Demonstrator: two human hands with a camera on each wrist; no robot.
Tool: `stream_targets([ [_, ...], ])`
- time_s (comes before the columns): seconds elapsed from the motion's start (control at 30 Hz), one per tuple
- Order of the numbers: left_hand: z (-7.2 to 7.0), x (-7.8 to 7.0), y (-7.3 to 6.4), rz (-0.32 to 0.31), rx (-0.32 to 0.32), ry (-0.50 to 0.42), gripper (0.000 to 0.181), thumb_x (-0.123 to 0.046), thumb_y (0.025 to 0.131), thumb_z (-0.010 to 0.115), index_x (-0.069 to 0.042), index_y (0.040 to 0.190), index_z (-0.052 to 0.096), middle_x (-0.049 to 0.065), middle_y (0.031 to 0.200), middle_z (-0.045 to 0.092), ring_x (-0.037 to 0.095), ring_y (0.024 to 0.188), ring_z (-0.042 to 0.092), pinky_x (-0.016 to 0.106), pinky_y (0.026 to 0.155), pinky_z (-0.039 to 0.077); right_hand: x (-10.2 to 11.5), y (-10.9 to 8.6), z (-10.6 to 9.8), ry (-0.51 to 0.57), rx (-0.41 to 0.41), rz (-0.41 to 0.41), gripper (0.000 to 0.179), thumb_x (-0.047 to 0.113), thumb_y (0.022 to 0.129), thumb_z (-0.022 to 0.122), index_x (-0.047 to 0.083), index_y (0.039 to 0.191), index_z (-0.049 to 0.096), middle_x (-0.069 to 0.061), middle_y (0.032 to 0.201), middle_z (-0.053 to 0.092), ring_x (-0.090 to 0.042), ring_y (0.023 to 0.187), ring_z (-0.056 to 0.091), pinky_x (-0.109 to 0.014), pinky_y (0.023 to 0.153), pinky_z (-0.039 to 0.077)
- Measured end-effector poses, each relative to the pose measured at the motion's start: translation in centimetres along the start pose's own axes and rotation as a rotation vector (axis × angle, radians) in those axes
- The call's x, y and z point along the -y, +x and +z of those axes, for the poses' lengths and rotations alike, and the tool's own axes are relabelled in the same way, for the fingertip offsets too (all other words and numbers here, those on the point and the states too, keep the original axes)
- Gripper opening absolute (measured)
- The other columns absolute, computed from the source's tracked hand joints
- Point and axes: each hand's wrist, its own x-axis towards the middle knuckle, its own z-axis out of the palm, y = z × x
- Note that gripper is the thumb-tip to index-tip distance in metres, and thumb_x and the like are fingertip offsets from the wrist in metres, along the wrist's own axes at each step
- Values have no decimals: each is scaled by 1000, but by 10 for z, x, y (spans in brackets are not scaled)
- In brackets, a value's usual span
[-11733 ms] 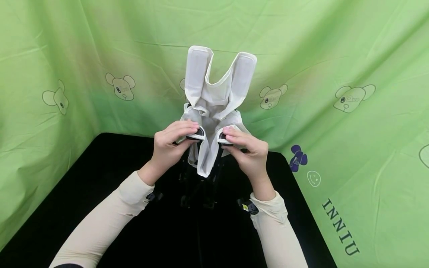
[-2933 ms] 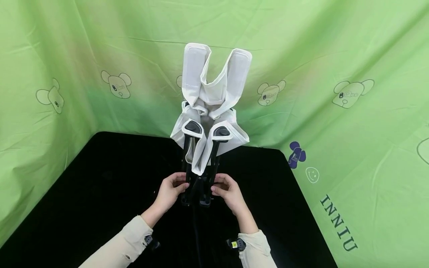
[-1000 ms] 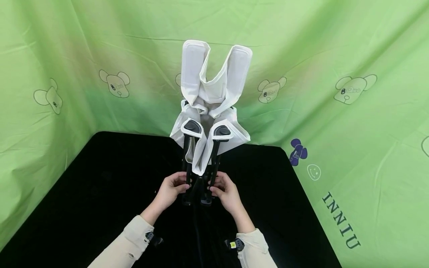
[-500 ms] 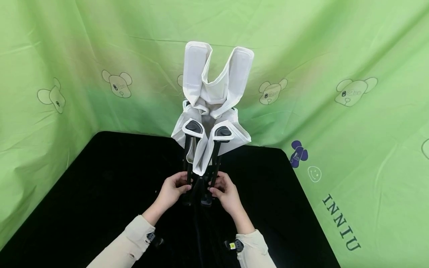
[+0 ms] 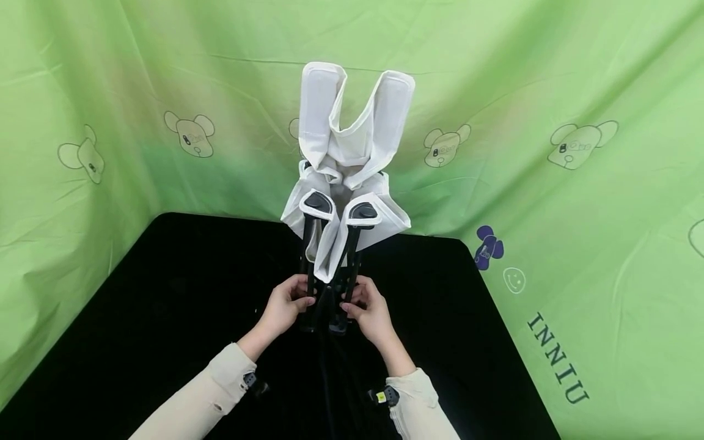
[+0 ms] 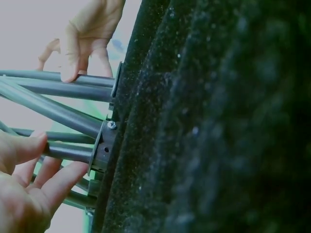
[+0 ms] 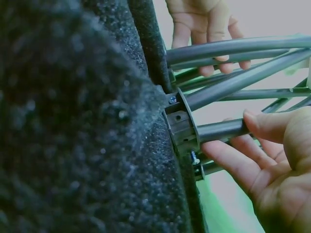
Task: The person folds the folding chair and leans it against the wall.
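Observation:
A folded camping chair with white fabric [image 5: 352, 143] and a black tube frame [image 5: 352, 250] stands upright before me. Dark corner pockets cap the two nearer tubes. Low on the frame, my left hand [image 5: 283, 305] holds a leg tube [image 6: 70, 152] between thumb and fingers, just above its foot bracket [image 6: 103, 145]. Opposite it, my right hand [image 5: 374, 311] grips another leg tube [image 7: 221, 130], with the thumb on the near side and fingers beneath. The foot brackets [image 7: 182, 121] sit against the black cloth. Some fingertips are hidden behind the tubes.
A black cloth-covered table [image 5: 165, 293] lies under the chair. Green curtains [image 5: 495, 91] with printed bear heads hang behind and at both sides. Small black cameras [image 5: 385, 397] are strapped at both wrists.
Earlier, both hands pinched the fabric's corner pockets; they have since moved down to the leg tubes. Over the last second the grip and the chair stay nearly the same.

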Motion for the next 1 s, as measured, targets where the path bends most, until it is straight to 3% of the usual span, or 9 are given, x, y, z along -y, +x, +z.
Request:
stream_targets([
  [0.3, 0, -3, 4, 13, 8, 7, 33, 10, 87, 73, -3, 117, 67, 17, 98, 73, 22, 83, 69, 27, 64, 60, 1, 3, -2, 41, 21, 9, 53, -14, 88, 70, -7, 136, 49, -32, 107, 66, -43, 93, 68, -43, 74, 65],
  [0.53, 0, -4, 9, -13, 8, 5, 31, 12, 87, 72, -2, 114, 66, 15, 96, 71, 19, 82, 69, 29, 66, 62, 0, 9, -2, 44, 22, -11, 52, -17, 87, 69, -7, 134, 49, -34, 105, 65, -48, 94, 69, -54, 76, 63],
  [0.87, 1, -1, 20, -25, 8, -13, 35, 11, 87, 72, -2, 118, 66, 16, 97, 71, 18, 83, 69, 40, 69, 65, -2, 19, -7, 28, 18, -16, 52, -16, 87, 71, -6, 134, 51, -35, 105, 65, -46, 92, 68, -50, 73, 64],
  [1.0, 1, 1, 25, -16, 4, -4, 35, 10, 87, 73, -3, 118, 66, 16, 96, 71, 16, 79, 68, 35, 65, 63, -16, 28, -7, 21, 11, 5, 54, -14, 88, 71, -6, 136, 49, -36, 108, 65, -46, 92, 67, -52, 73, 64],
])
